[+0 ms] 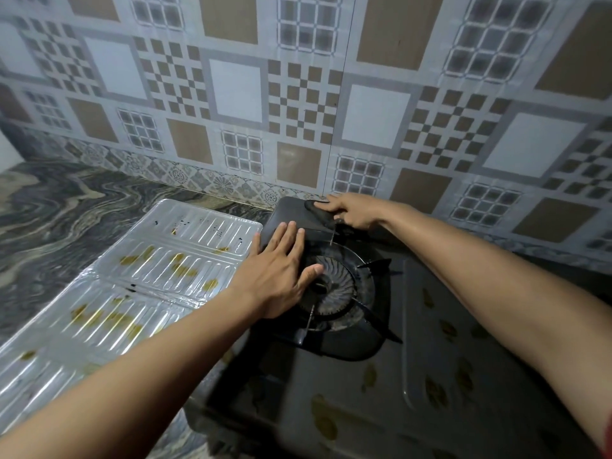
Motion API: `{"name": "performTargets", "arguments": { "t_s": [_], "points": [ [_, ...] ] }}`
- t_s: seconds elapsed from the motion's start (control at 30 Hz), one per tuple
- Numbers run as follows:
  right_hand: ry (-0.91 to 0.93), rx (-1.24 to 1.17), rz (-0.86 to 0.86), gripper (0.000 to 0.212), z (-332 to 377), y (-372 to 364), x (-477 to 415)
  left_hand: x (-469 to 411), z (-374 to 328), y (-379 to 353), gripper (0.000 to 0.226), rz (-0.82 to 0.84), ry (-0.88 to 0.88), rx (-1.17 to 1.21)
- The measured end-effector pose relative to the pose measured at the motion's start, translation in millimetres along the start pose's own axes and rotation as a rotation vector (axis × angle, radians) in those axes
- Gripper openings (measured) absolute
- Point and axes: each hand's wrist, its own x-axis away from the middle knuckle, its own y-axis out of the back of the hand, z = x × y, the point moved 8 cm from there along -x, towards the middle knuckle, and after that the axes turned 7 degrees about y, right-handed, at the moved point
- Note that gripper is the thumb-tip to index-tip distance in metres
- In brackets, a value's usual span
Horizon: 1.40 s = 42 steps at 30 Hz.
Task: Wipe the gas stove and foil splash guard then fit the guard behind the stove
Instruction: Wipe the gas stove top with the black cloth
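The gas stove (364, 376) sat on the bench (66, 210), the stained foil splash guard (132, 276) flat beside it. The left hand (278, 273) lay spread open on the stove; the right hand (351, 210) gripped a dark cloth (319, 213) at the stove's back corner.

The stove (347, 376) nearly touches the tiled wall (298, 111) at 12 o'clock, leaving scant room. The stained foil guard (126, 283) covers the counter (59, 213) at 9 o'clock; the counter's 10 o'clock corner lies open.

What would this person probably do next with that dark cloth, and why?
Probably draw the dark cloth under the right hand forward from the stove's back corner: yellowish stains still dot its top, while the left hand braces beside the burner.
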Motion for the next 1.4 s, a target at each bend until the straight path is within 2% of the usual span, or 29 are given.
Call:
{"name": "performTargets", "arguments": {
  "t_s": [0.23, 0.4, 0.7, 0.83, 1.0, 1.23, 1.4],
  "points": [
    [-0.055, -0.056, -0.129, 0.076, -17.2, 2.1, 30.0, -0.3, -1.2, 1.4, 0.081, -0.027, -0.011, 0.004],
    [-0.031, -0.044, -0.181, 0.052, -24.9, -18.1, 36.2, -1.6, -1.6, 1.2, 0.082, -0.043, -0.008, -0.007],
    [-0.017, -0.056, -0.140, 0.052, -33.8, -17.2, 63.6, -3.9, -8.9, -0.2, 0.080, -0.026, 0.006, -0.055],
    [-0.093, -0.028, -0.143, 0.049, -48.6, -22.8, 82.9, -5.3, -30.0, 1.5, 0.085, -0.053, -0.013, -0.028],
    [-0.240, 0.033, -0.173, 0.052, -58.6, -26.9, 106.4, -16.7, -47.3, -2.1, 0.095, -0.001, 0.008, 0.045],
    [-0.270, -0.001, -0.281, 0.053, -51.2, -31.3, 129.8, -19.4, -72.6, -8.8, 0.066, 0.007, -0.070, -0.041],
    [-0.397, -0.041, -0.292, 0.050, -75.5, -33.7, 166.3, -20.6, -75.4, -11.9, 0.060, 0.006, -0.085, -0.079]
  ]
}}
